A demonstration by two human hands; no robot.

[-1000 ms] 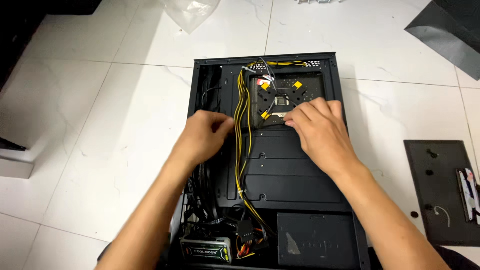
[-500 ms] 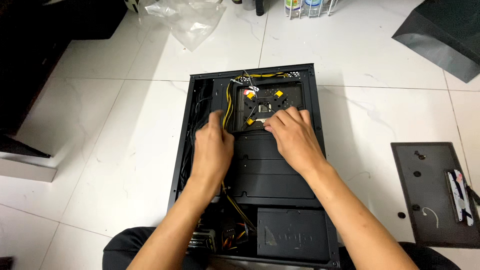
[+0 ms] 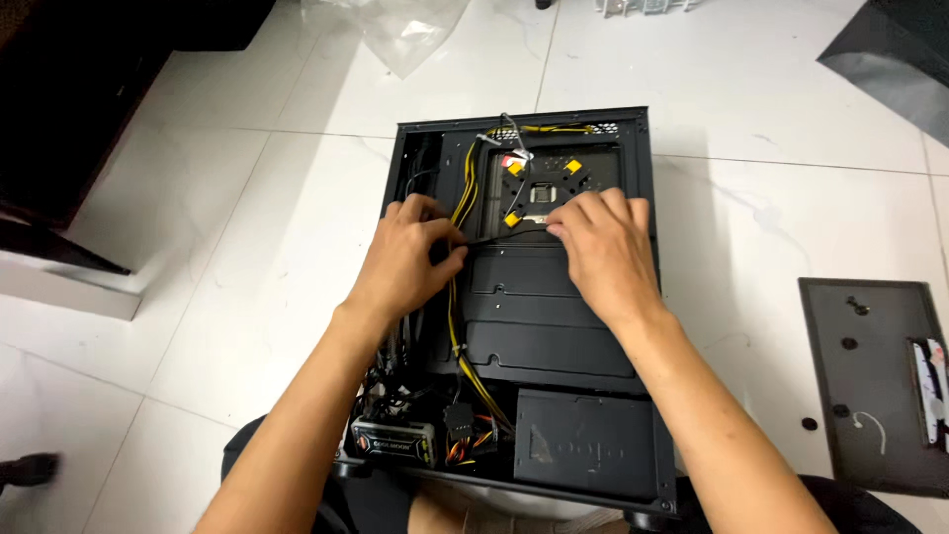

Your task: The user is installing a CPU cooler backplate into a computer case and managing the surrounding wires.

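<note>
Cables inside black computer case

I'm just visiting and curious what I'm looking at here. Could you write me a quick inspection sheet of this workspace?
Surface: white tiled floor; the work is done on it.
Job's things: black computer case lying flat with its side open, a thin black strap stretched across it between the hands.
Clutter: clear plastic bag above the case, black flat panel to the right.
Hands: left hand pinches one end of the strap, right hand the other.
Cables: yellow and black wire bundle runs down the case to the power supply.
Surroundings: dark furniture at the left.
</note>
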